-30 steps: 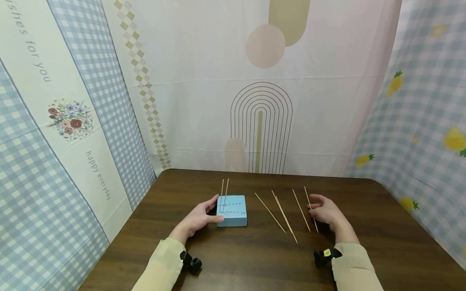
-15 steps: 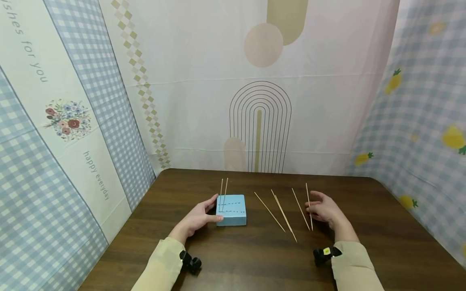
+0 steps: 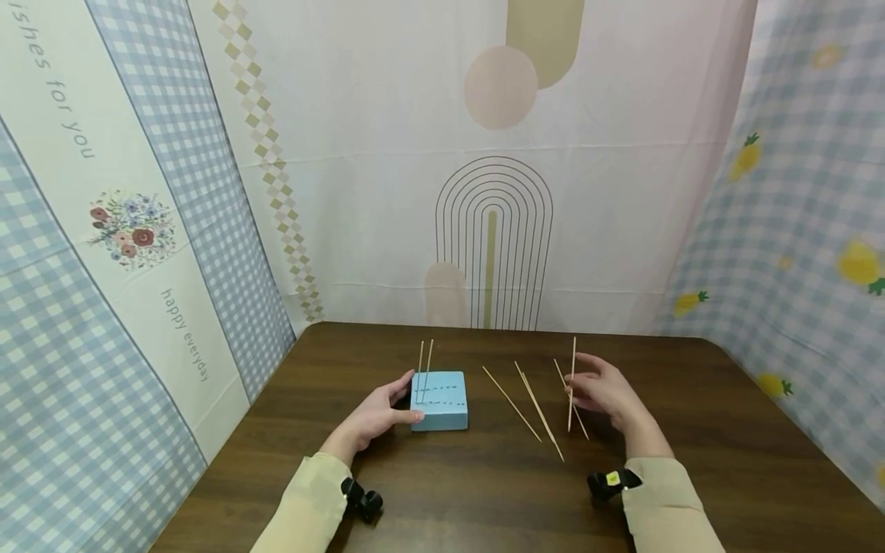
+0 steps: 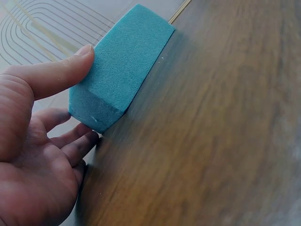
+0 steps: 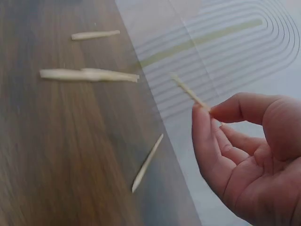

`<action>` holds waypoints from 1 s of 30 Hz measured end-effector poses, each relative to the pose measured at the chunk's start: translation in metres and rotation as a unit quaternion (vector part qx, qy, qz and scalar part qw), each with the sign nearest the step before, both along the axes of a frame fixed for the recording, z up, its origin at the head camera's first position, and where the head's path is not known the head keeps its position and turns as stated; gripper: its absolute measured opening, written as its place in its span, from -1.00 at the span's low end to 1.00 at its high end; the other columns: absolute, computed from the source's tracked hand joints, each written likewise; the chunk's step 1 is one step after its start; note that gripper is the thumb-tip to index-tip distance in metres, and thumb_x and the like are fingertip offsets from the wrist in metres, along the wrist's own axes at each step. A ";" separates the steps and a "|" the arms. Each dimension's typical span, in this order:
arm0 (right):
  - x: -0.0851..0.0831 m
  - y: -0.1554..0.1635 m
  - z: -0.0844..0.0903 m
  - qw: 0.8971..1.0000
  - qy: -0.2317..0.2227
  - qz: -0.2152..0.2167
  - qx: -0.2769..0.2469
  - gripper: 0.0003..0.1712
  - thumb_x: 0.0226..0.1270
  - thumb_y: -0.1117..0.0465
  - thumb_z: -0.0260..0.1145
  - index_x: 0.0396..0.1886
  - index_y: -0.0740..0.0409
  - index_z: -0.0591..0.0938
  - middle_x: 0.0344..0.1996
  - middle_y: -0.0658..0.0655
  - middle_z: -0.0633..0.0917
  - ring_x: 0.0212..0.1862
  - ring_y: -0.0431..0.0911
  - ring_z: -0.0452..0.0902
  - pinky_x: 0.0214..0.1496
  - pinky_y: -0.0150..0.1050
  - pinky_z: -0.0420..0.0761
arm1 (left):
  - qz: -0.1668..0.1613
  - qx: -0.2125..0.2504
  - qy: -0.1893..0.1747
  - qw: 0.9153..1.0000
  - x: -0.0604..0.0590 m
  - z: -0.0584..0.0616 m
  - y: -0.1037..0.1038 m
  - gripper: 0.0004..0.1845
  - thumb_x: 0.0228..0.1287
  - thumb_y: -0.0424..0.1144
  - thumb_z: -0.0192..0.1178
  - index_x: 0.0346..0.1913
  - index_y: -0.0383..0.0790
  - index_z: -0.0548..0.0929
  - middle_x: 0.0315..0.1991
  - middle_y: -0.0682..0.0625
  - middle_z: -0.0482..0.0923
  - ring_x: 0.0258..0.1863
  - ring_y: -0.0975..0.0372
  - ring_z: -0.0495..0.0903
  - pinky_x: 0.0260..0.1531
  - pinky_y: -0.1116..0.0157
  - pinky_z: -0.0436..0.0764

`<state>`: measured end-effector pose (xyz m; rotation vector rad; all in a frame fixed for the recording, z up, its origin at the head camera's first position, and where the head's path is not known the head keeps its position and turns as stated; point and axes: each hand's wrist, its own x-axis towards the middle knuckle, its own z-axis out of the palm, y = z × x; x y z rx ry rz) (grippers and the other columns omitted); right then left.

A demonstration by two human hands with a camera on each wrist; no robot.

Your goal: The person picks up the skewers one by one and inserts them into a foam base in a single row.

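Note:
A light blue foam block [image 3: 449, 420] with dotted rows on its top sits on the table. Two thin bamboo skewers [image 3: 429, 362] stand up from its left part. My left hand [image 3: 373, 415] grips the block's left side, thumb on the front face and fingers round the far side; the left wrist view shows the thumb on the blue foam [image 4: 124, 56]. To the right, my right hand [image 3: 608, 395] pinches another bamboo skewer [image 3: 572, 357] between thumb and fingertips, nearly upright. In the right wrist view this skewer [image 5: 186, 89] points away past the fingertips.
Several loose skewers lie on the brown table [image 3: 484, 499] between the hands: a single one [image 3: 512, 403], a close bunch [image 3: 541, 413] and one [image 3: 581, 425] partly behind my right hand. Patterned cloths [image 3: 373, 230] hang behind and at both sides.
My right hand has lifted a skewer, moved it left and turned it from slanted to nearly upright. My left hand and the block stay in place.

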<state>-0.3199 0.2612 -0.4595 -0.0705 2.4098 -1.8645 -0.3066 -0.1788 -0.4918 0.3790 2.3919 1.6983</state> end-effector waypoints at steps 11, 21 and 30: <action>0.008 -0.064 0.012 0.999 0.022 0.029 -0.029 -0.56 0.61 0.34 0.16 0.37 0.42 0.44 0.04 0.42 0.73 -0.05 0.11 0.76 -0.10 -0.09 0.80 | 0.001 -0.006 0.006 1.000 0.000 0.000 0.000 0.04 0.28 -0.20 0.57 0.71 -0.22 0.19 0.63 -0.34 0.20 0.65 -0.16 0.12 0.56 -0.19 0.13; 0.018 -0.118 0.027 0.994 0.065 0.063 -0.058 -0.72 0.57 0.34 0.21 0.17 0.34 0.56 -0.15 0.22 0.80 -0.17 0.01 0.77 -0.06 -0.05 0.78 | 0.001 -0.008 0.002 1.000 0.001 -0.002 -0.001 0.06 0.26 -0.19 0.57 0.71 -0.20 0.18 0.63 -0.34 0.20 0.66 -0.16 0.10 0.57 -0.20 0.09; 0.012 -0.170 0.032 0.982 0.142 0.015 -0.124 -0.83 0.56 0.33 0.35 0.05 0.26 0.67 -0.22 0.19 0.84 -0.19 0.02 0.79 -0.09 -0.11 0.78 | 0.010 -0.010 0.013 1.000 0.000 0.000 0.003 0.04 0.26 -0.22 0.57 0.70 -0.24 0.20 0.61 -0.39 0.23 0.63 -0.19 0.15 0.55 -0.20 0.15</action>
